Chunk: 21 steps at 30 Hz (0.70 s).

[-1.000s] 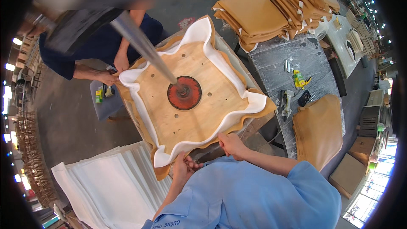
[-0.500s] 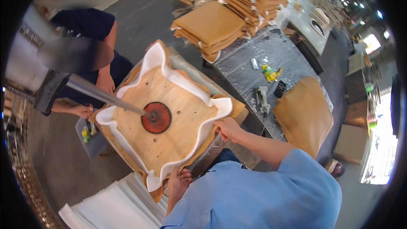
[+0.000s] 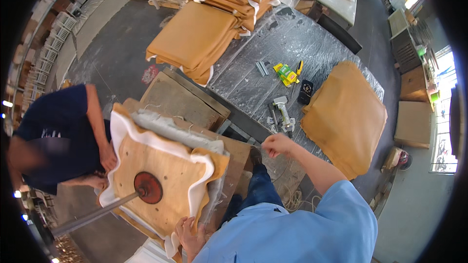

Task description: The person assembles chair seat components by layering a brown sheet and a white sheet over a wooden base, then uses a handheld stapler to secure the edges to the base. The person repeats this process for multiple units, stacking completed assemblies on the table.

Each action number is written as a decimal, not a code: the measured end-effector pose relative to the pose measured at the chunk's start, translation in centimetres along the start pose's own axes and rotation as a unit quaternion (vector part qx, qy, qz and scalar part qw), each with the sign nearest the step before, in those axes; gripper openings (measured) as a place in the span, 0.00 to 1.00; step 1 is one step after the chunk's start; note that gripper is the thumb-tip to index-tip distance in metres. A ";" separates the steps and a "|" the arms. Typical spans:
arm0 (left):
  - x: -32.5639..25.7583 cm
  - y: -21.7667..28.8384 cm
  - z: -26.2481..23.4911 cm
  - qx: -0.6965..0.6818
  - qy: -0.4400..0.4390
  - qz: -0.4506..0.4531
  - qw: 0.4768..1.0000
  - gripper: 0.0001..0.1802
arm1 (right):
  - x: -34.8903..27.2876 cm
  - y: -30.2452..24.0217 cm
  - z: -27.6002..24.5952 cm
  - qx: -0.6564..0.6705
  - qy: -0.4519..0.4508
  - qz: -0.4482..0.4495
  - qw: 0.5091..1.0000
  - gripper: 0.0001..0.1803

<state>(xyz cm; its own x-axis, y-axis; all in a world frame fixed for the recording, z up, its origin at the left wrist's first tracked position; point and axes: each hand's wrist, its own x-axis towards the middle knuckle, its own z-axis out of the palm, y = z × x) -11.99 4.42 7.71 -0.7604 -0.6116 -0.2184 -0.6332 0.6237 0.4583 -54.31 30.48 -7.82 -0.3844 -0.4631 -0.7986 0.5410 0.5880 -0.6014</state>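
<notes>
A square wooden seat panel (image 3: 131, 151) lies with a brown cover (image 3: 218, 168) and white padding (image 3: 168, 141) standing up around its edges. A red disc (image 3: 148, 187) on a metal rod (image 3: 105, 209) presses on its middle. At the near corner my left hand (image 3: 190, 236) has its fingers closed over the cover's edge. My right hand (image 3: 277, 145) is off the cover, held in the air with curled fingers and nothing visible in them. Just beyond it, a staple gun (image 3: 282, 112) lies on the dark table.
Across the panel, a co-worker's hands (image 3: 105, 168) touch its far left edge. The plastic-covered table (image 3: 248, 85) holds staple strips (image 3: 262, 68), a yellow-green box (image 3: 286, 74), a knife (image 3: 300, 66), a black item (image 3: 305, 91) and brown sheets (image 3: 346, 117). Folded brown covers (image 3: 192, 34) are stacked behind.
My right hand has let go of the cover's edge and moved right, toward the staple gun. My view has swung right. My left hand stays at the near corner.
</notes>
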 end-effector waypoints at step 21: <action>23.4 26.5 24.0 -0.438 -0.319 -0.160 0.825 0.23 | 12.2 2.6 -13.9 -0.017 0.337 -0.126 0.933 0.36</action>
<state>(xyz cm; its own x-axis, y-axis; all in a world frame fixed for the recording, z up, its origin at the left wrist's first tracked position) -50.06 18.34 -5.93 -0.6719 -0.1224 -0.7304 -0.6821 -0.2820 0.6747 -68.02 35.61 -19.48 -0.8852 -0.0751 -0.4591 0.3498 0.5430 -0.7634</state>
